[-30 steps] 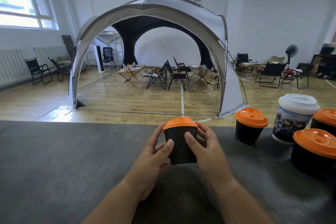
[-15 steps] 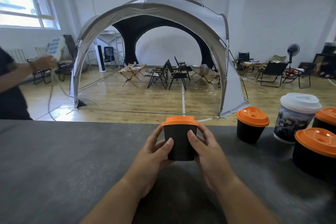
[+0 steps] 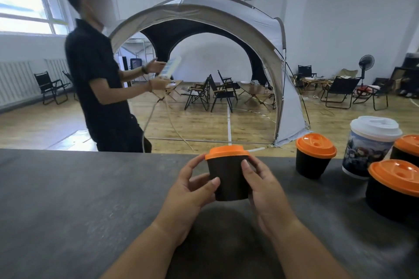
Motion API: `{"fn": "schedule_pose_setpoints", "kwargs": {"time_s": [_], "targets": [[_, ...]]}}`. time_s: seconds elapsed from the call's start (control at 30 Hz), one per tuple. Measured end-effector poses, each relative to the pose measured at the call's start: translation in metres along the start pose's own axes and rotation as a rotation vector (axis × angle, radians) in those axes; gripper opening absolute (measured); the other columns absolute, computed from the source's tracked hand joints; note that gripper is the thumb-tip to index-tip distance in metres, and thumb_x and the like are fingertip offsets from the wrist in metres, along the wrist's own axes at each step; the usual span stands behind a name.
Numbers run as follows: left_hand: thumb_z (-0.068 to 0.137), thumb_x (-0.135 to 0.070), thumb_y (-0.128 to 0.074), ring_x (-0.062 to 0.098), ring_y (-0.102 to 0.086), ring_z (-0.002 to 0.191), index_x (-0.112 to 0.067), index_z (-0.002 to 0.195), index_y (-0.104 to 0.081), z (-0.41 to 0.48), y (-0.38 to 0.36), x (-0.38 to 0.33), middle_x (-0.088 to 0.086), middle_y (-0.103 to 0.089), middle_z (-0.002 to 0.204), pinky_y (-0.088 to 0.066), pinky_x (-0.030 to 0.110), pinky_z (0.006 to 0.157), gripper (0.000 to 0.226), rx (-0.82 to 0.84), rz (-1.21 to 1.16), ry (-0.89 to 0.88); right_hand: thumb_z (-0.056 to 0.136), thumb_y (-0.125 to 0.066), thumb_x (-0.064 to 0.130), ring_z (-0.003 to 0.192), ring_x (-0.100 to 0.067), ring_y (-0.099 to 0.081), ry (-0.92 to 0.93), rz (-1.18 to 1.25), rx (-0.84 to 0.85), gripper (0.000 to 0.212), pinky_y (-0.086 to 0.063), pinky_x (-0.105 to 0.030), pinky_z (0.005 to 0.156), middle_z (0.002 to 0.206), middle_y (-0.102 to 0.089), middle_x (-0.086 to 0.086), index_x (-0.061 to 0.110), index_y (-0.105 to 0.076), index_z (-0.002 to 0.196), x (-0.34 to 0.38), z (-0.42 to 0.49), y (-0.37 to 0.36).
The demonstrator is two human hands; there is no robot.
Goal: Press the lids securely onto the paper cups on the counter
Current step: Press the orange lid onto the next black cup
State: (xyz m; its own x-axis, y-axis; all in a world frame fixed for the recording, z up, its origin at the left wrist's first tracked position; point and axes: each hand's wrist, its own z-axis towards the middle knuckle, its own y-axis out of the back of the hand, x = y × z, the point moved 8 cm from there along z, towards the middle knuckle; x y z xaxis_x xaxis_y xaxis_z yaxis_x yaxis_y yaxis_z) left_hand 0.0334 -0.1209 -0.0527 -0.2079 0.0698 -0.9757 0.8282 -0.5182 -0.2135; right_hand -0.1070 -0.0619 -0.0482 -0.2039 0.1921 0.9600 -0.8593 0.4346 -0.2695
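The black paper cup (image 3: 229, 179) is at the centre of the frame, low over the tabletop (image 3: 68, 199). Its orange lid (image 3: 227, 152) sits level on the rim. The left hand (image 3: 190, 190) and right hand (image 3: 265, 190) grasp it, fingers (image 3: 247, 167) wrapped round its sides. Cup and grip have barely changed from a second ago, so the lid looks seated and this cup nearly done. Four lidded cups (image 3: 311, 165) stand at right. A person in black (image 3: 99, 88) has newly walked in at upper left, holding a power strip (image 3: 171, 68).

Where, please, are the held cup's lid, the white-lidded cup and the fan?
held cup's lid (image 3: 226, 152), head view, top
white-lidded cup (image 3: 360, 156), head view, printed wall
fan (image 3: 366, 63), head view, round head
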Motion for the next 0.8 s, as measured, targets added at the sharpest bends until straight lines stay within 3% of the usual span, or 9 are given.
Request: {"fn": "schedule_pose_setpoints", "kwargs": {"time_s": [0.17, 0.23, 0.33, 0.43, 0.5, 0.57, 0.63, 0.7, 0.8], "targets": [[0.066, -0.026, -0.076, 0.015, -0.067, 0.104, -0.043, 0.134, -0.044, -0.001, 0.002, -0.004, 0.002, -0.065, 0.116, -0.057, 0.031, 0.084, 0.077, -0.02, 0.078, -0.044, 0.067, -0.073, 0.049, 0.115, -0.016, -0.06, 0.035, -0.167, 0.008, 0.083, -0.055, -0.041, 0.097, 0.127, -0.059, 0.005, 0.034, -0.04, 0.141, 0.002, -0.005, -0.002], [0.069, -0.026, -0.072, 0.021, -0.067, 0.107, -0.036, 0.135, -0.047, 0.001, 0.001, -0.001, 0.006, -0.065, 0.119, -0.056, 0.038, 0.09, 0.07, -0.007, 0.003, -0.007, 0.069, -0.071, 0.044, 0.115, -0.018, -0.061, 0.022, -0.116, -0.024, 0.08, -0.056, -0.04, 0.094, 0.127, -0.059, 0.001, 0.033, -0.038, 0.141, 0.001, -0.004, 0.003], [0.074, -0.018, -0.066, 0.028, -0.07, 0.102, -0.026, 0.128, -0.054, 0.002, -0.003, 0.004, 0.011, -0.07, 0.115, -0.058, 0.042, 0.085, 0.056, 0.028, -0.091, 0.047, 0.076, -0.064, 0.042, 0.113, -0.026, -0.064, -0.041, 0.021, -0.005, 0.06, -0.054, -0.048, 0.097, 0.121, -0.066, -0.008, 0.028, -0.049, 0.133, -0.004, -0.001, 0.001], [0.068, -0.02, -0.074, 0.029, -0.067, 0.106, -0.031, 0.134, -0.048, 0.002, 0.002, 0.004, 0.01, -0.064, 0.121, -0.056, 0.047, 0.089, 0.072, -0.009, -0.042, 0.041, 0.077, -0.062, 0.045, 0.112, -0.023, -0.065, -0.05, -0.012, 0.025, 0.058, -0.055, -0.046, 0.096, 0.12, -0.068, -0.004, 0.029, -0.052, 0.132, -0.005, -0.004, -0.003], [0.065, -0.024, -0.078, 0.021, -0.065, 0.108, -0.04, 0.139, -0.038, 0.0, 0.002, 0.001, 0.004, -0.059, 0.123, -0.057, 0.039, 0.087, 0.086, -0.008, 0.054, 0.004, 0.07, -0.069, 0.052, 0.117, -0.02, -0.061, -0.015, -0.071, 0.03, 0.08, -0.051, -0.047, 0.101, 0.126, -0.063, 0.0, 0.029, -0.044, 0.142, -0.002, -0.005, -0.004], [0.07, -0.021, -0.078, 0.008, -0.066, 0.1, -0.046, 0.136, -0.032, -0.001, -0.001, -0.003, -0.003, -0.058, 0.118, -0.056, 0.024, 0.077, 0.084, 0.01, 0.131, -0.039, 0.065, -0.073, 0.052, 0.121, -0.019, -0.058, 0.018, -0.128, 0.015, 0.09, -0.049, -0.046, 0.104, 0.13, -0.057, 0.002, 0.032, -0.036, 0.145, 0.002, -0.006, -0.003], [0.07, -0.024, -0.076, 0.007, -0.066, 0.101, -0.045, 0.136, -0.037, -0.002, -0.004, -0.003, -0.002, -0.059, 0.119, -0.056, 0.025, 0.081, 0.079, 0.037, 0.095, -0.036, 0.068, -0.072, 0.042, 0.119, -0.019, -0.059, 0.041, -0.119, -0.005, 0.079, -0.051, -0.044, 0.101, 0.129, -0.058, -0.001, 0.032, -0.037, 0.139, 0.004, -0.005, 0.0], [0.068, -0.028, -0.073, 0.017, -0.066, 0.108, -0.043, 0.135, -0.045, -0.001, -0.005, 0.0, 0.002, -0.063, 0.122, -0.055, 0.035, 0.091, 0.074, 0.057, 0.007, -0.008, 0.073, -0.068, 0.038, 0.116, -0.018, -0.062, 0.049, -0.1, 0.005, 0.069, -0.055, -0.036, 0.095, 0.127, -0.062, -0.003, 0.03, -0.039, 0.135, 0.005, -0.004, 0.0], [0.067, -0.021, -0.073, 0.018, -0.069, 0.103, -0.04, 0.133, -0.046, -0.001, 0.0, -0.002, 0.006, -0.068, 0.116, -0.057, 0.033, 0.084, 0.074, 0.024, -0.001, -0.041, 0.078, -0.062, 0.037, 0.11, -0.014, -0.066, 0.062, -0.099, 0.032, 0.062, -0.058, -0.026, 0.083, 0.12, -0.067, 0.0, 0.026, -0.042, 0.135, 0.003, -0.002, -0.003]]}}
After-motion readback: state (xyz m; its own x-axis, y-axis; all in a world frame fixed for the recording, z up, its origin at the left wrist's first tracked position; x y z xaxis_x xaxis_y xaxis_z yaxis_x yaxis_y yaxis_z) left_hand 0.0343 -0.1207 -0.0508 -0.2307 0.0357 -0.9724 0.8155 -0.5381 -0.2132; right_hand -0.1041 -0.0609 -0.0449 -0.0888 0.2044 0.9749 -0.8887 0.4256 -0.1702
